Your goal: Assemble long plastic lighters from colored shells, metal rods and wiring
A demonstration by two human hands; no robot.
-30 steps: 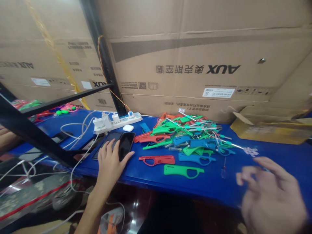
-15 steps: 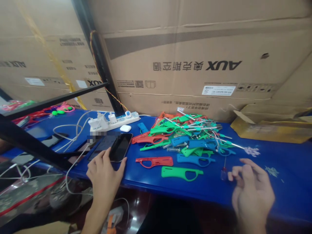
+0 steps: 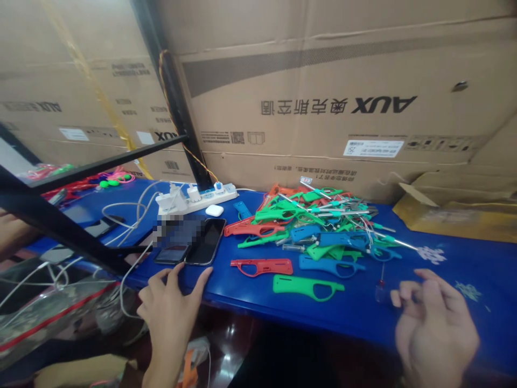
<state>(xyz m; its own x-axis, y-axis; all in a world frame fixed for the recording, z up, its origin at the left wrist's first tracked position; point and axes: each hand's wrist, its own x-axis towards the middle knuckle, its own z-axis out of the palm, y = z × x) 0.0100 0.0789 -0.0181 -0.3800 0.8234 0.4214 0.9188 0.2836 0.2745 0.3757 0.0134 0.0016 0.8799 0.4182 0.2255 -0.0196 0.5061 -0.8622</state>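
My left hand (image 3: pixel 172 310) is open, fingers spread, at the table's front edge. Its fingertips are by the near edge of a dark phone (image 3: pixel 205 243); whether they touch it I cannot tell. Another phone-like device (image 3: pixel 172 252), partly blurred out, lies left of it. On the right, my right hand (image 3: pixel 438 320) hovers with its fingers curled in; anything inside them is hidden. A small screwdriver (image 3: pixel 380 291) with a clear reddish handle lies just left of it. Between my hands lie a red lighter casing (image 3: pixel 264 267), a blue casing (image 3: pixel 329 265) and a green casing (image 3: pixel 305 288).
A pile of coloured casings and metal lighter rods (image 3: pixel 319 215) covers the table's middle. Behind stand a power strip (image 3: pixel 210 199), a white earbud case (image 3: pixel 214 210) and a large carton (image 3: pixel 307 70). White bits (image 3: pixel 431 255) lie right. Another person's hand (image 3: pixel 14 231) shows far left.
My left hand has drawn back from the phones toward the table's front edge. The camera view has shifted slightly left. The right hand keeps its curled pose beside the screwdriver.
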